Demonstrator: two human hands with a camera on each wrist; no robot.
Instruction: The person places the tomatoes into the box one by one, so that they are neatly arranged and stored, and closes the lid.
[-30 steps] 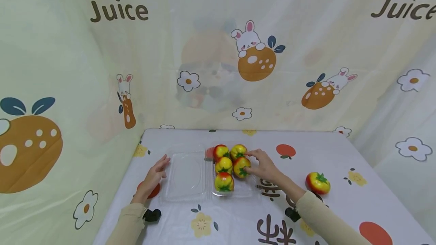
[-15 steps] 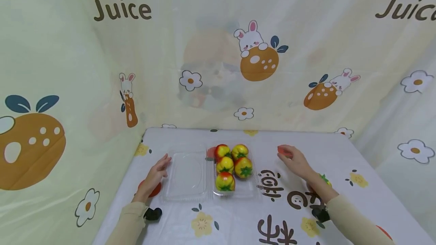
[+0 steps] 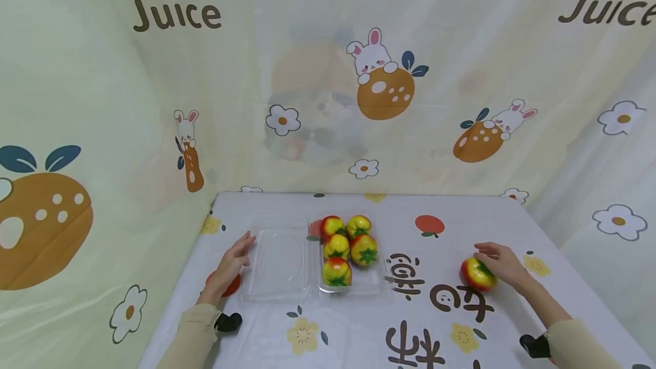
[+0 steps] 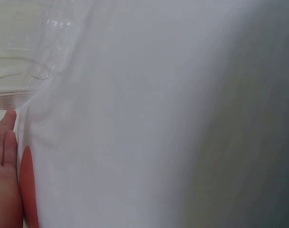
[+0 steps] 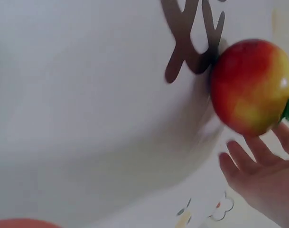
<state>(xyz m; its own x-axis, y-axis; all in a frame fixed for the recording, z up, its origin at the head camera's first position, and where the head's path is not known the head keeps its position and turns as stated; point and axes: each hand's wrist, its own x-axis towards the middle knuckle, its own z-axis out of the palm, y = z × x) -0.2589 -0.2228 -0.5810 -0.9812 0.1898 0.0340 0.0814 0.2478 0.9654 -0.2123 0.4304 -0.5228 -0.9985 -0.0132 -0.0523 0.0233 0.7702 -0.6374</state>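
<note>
At the right of the table a red-and-yellow fruit (image 3: 478,274) with a green leafy top lies on the cloth. My right hand (image 3: 504,265) is at its upper right side, fingers reaching over and beside it. In the right wrist view the fingers are spread next to the fruit (image 5: 251,88); contact cannot be made out for certain. My left hand (image 3: 230,263) lies with fingers extended by the left edge of the clear plastic clamshell box (image 3: 376,283), near its opened lid (image 3: 282,263). Several similar fruits (image 3: 336,271) sit in the box's right half.
A white printed cloth (image 3: 359,329) covers the table, with a patterned curtain (image 3: 318,147) hanging behind and at both sides. The bottom right part of the box holds no fruit. Bare cloth lies between the box and the single fruit.
My right hand has let go of a fruit in the box and swung right across the table to the single fruit. The left hand has stayed by the lid.
</note>
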